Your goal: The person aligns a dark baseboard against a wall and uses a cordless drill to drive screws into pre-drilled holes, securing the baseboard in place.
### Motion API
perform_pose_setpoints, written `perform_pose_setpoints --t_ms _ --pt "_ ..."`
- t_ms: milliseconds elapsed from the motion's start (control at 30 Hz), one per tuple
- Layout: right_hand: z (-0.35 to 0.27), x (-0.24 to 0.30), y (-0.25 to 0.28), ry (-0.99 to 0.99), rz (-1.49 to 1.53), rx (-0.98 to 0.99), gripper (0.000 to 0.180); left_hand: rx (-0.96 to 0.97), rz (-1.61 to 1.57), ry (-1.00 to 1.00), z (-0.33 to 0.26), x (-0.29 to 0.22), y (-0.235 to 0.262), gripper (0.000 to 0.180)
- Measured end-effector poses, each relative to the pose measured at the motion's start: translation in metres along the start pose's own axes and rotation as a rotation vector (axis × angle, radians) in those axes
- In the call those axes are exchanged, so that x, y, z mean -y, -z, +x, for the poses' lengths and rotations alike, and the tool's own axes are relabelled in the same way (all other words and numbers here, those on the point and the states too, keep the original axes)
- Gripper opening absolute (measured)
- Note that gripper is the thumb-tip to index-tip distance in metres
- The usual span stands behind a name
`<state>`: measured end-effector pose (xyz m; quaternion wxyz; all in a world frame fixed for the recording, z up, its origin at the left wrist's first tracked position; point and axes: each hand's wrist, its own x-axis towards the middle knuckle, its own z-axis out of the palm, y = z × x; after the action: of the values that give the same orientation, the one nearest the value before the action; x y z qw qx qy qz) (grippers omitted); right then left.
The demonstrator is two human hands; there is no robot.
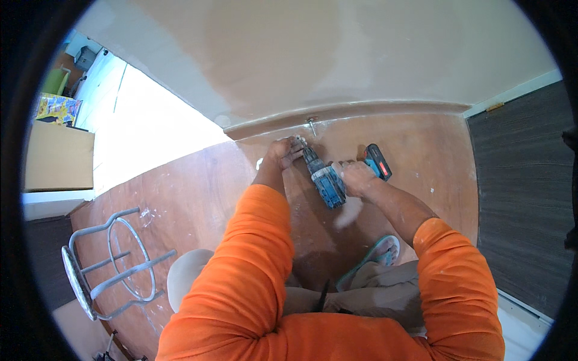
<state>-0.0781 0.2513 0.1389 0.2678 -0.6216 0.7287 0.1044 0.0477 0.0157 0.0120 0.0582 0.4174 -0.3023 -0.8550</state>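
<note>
Flooring, reddish-brown and smooth (198, 186), meets one long brown skirting (385, 109). One grey tubular-metal stool (77, 283) lies on its side. One blue-and-black cordless drill (328, 185), dusty, aims its nose towards the skirting. Two bare hands attend: the right hand (356, 178) grips the drill; the left hand (284, 152) bends whitened fingers beside its chuck, whether pinching anything I cannot tell. One silvery metal bolt (312, 127) sits nearby.

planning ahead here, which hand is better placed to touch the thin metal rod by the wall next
Probably the left hand: it looks nearer the thin metal rod, while the right hand sits farther back, gripping the blue drill.
</note>
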Motion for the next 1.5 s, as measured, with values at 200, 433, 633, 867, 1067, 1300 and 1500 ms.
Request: perform_pose_setpoints --t_ms 200,433,633,867,1067,1300,1500 --pt "-0.001 0.009 0.001 -0.001 0.040 -0.004 0.060 -0.026 -0.073 0.012 -0.006 -0.001 0.004 0.025" --pt "-0.004 0.013 0.008 -0.019 0.035 0.010 0.060 -0.010 -0.099 -0.004 -0.002 0.003 0.003 0.021" --pt "-0.007 0.011 0.012 -0.022 0.039 0.024 0.061 -0.047 -0.132 0.003 0.002 0.006 -0.002 0.023" --pt "-0.006 0.006 0.007 0.002 0.026 -0.018 0.061 -0.001 -0.092 -0.010 0.000 0.005 -0.007 0.023" --pt "-0.005 0.005 0.005 -0.011 0.093 0.012 0.061 -0.007 -0.107 0.002 0.000 0.005 -0.006 0.024" --pt "-0.002 0.010 -0.006 0.014 0.183 -0.102 0.058 0.020 -0.106 0.018 -0.009 -0.006 -0.011 0.025" --pt "0.005 0.014 -0.018 -0.039 0.119 -0.183 0.055 0.040 -0.079 -0.014 -0.005 -0.007 -0.013 0.023"
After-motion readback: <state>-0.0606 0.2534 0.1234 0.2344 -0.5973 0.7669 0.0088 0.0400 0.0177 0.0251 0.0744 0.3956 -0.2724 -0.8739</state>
